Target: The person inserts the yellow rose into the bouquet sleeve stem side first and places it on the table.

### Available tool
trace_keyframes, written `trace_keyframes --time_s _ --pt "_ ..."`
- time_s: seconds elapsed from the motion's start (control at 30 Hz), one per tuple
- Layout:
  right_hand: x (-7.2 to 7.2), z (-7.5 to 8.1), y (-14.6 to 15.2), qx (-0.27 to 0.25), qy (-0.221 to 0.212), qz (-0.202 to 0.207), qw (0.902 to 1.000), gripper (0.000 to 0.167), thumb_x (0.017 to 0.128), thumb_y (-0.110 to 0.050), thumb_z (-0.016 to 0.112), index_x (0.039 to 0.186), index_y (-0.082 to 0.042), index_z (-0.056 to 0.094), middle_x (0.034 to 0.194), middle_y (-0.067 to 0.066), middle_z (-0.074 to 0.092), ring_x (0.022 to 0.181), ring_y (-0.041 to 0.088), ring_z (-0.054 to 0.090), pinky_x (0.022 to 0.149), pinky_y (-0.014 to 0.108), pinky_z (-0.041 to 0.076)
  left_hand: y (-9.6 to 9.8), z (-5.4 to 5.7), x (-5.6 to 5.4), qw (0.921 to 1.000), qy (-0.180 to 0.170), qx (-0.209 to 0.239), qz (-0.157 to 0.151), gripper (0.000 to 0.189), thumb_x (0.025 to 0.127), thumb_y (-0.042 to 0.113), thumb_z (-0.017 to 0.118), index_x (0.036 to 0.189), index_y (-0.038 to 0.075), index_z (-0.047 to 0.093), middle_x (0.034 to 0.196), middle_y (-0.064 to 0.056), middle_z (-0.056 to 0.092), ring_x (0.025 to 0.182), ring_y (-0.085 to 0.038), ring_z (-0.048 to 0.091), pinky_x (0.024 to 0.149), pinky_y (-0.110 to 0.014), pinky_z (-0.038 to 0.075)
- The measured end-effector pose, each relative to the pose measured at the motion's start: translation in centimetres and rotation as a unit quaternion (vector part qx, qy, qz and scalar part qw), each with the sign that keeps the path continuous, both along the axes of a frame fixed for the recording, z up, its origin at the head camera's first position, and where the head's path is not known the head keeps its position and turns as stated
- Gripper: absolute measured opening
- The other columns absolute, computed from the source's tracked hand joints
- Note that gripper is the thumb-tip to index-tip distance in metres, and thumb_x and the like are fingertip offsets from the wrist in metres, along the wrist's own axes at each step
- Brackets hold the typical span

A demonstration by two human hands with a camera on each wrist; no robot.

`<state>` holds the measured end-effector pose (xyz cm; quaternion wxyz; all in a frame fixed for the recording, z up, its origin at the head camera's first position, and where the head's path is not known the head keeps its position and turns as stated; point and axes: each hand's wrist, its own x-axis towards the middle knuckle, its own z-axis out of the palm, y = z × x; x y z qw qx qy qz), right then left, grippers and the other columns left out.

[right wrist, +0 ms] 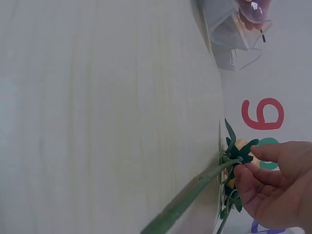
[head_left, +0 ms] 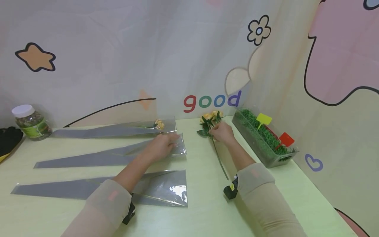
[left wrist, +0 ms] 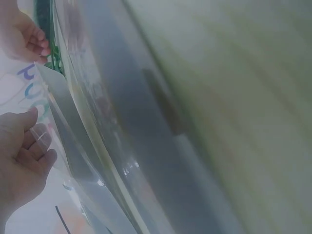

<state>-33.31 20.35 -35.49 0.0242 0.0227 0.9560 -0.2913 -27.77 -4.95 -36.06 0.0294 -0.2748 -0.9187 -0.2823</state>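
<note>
Three long tapered flower sleeves lie side by side, with their wide ends to the right. My left hand (head_left: 160, 146) is at the wide end of the middle flower sleeve (head_left: 112, 156); its clear film (left wrist: 41, 136) lies between thumb and fingers, raised off the grey backing. My right hand (head_left: 222, 132) pinches a green stem (right wrist: 195, 195) just below the flower heads. Yellow roses (head_left: 211, 116) with dark green leaves lie there by the wall, one long stem (head_left: 219, 159) pointing toward me. Another yellow rose (head_left: 159, 124) lies inside the far sleeve (head_left: 118, 130).
The near sleeve (head_left: 74, 189) lies flat in front. On the right is a clear planter (head_left: 251, 141) of green grass with a yellow tag (head_left: 264, 119) and a red tag (head_left: 286, 140). At left stand a white-lidded jar (head_left: 32, 123) and a black item (head_left: 10, 141). A printed curtain (head_left: 133, 59) closes the back.
</note>
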Motion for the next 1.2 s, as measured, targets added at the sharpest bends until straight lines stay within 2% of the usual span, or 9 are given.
trace_keyframes --time_s 0.17,0.23,0.3,0.57,0.63,0.77,0.87,1.07,1.2 --pt "-0.2 -0.3 0.0 0.025 -0.023 0.012 0.9993 0.030 0.089 -0.022 0.061 0.069 -0.001 0.069 0.051 0.000 0.055 0.053 0.015 0.052 0.056 0.029 0.042 0.0 0.0 0.0 1.0000 0.006 0.002 0.004 0.038 0.089 0.004 0.060 0.126 0.003 0.057 0.125 -0.013 0.056 0.115 -0.028 0.051 0.095 -0.040 0.040" --pt "-0.3 -0.3 -0.1 0.038 -0.030 0.016 0.9987 0.038 0.089 -0.023 0.061 0.056 -0.005 0.063 0.045 -0.001 0.051 0.049 0.015 0.048 0.054 0.028 0.039 -0.1 0.0 0.0 1.0000 0.004 0.006 0.006 0.038 0.089 0.005 0.060 0.126 0.003 0.057 0.124 -0.013 0.057 0.115 -0.028 0.052 0.094 -0.040 0.041" --pt "-0.4 -0.5 -0.1 0.044 -0.032 0.017 0.9984 0.041 0.089 -0.023 0.061 0.051 -0.008 0.061 0.043 -0.002 0.049 0.048 0.014 0.048 0.054 0.028 0.039 -0.2 0.1 0.1 0.9999 0.002 0.007 0.009 0.037 0.089 0.005 0.060 0.126 0.004 0.057 0.124 -0.012 0.057 0.114 -0.027 0.053 0.092 -0.039 0.043" --pt "-0.8 -0.8 -0.1 0.035 -0.028 0.008 0.9990 0.026 0.086 -0.020 0.063 0.068 -0.003 0.070 0.048 -0.003 0.055 0.052 0.014 0.053 0.059 0.029 0.043 -0.5 0.3 0.0 0.9999 0.005 -0.002 0.012 0.037 0.089 0.006 0.061 0.126 0.005 0.058 0.123 -0.011 0.058 0.107 -0.024 0.057 0.086 -0.037 0.046" --pt "-0.9 -0.9 0.0 0.028 -0.021 0.002 0.9994 0.024 0.085 -0.018 0.064 0.067 -0.003 0.070 0.049 -0.003 0.056 0.052 0.013 0.054 0.062 0.030 0.045 -0.5 0.3 -0.2 0.9999 0.006 -0.003 0.009 0.037 0.089 0.005 0.061 0.126 0.005 0.058 0.123 -0.011 0.057 0.098 -0.024 0.059 0.083 -0.037 0.046" --pt "-1.0 -1.1 0.1 0.019 -0.007 -0.005 0.9998 0.023 0.082 -0.015 0.065 0.063 -0.003 0.070 0.048 -0.003 0.057 0.050 0.012 0.054 0.068 0.033 0.047 -0.4 0.3 -0.3 0.9999 0.009 -0.006 0.007 0.038 0.089 0.005 0.061 0.126 0.006 0.058 0.124 -0.011 0.057 0.095 -0.023 0.059 0.080 -0.037 0.046" --pt "-0.9 -1.2 0.2 0.008 -0.004 -0.006 0.9999 0.021 0.081 -0.014 0.065 0.066 -0.002 0.071 0.048 -0.003 0.057 0.050 0.012 0.056 0.071 0.034 0.048 -0.3 0.3 -0.3 0.9998 0.013 -0.010 0.008 0.037 0.089 0.005 0.061 0.125 0.005 0.059 0.123 -0.012 0.058 0.103 -0.024 0.058 0.083 -0.037 0.046" --pt "-0.5 -0.7 0.2 0.000 0.007 0.021 0.9997 0.018 0.082 -0.011 0.061 0.074 0.000 0.074 0.049 -0.002 0.059 0.050 0.011 0.059 0.076 0.036 0.048 -0.2 0.4 -0.1 0.9999 0.009 -0.009 0.007 0.037 0.088 0.006 0.062 0.125 0.003 0.058 0.122 -0.013 0.058 0.105 -0.025 0.057 0.083 -0.037 0.046" --pt "-0.3 -0.3 -0.1 -0.015 0.006 0.022 0.9996 0.019 0.083 -0.011 0.060 0.078 0.002 0.073 0.052 -0.001 0.061 0.050 0.011 0.058 0.069 0.032 0.048 -0.2 0.3 -0.2 0.9999 0.003 -0.007 0.007 0.038 0.089 0.007 0.061 0.126 0.002 0.057 0.124 -0.013 0.056 0.109 -0.025 0.056 0.085 -0.037 0.045"
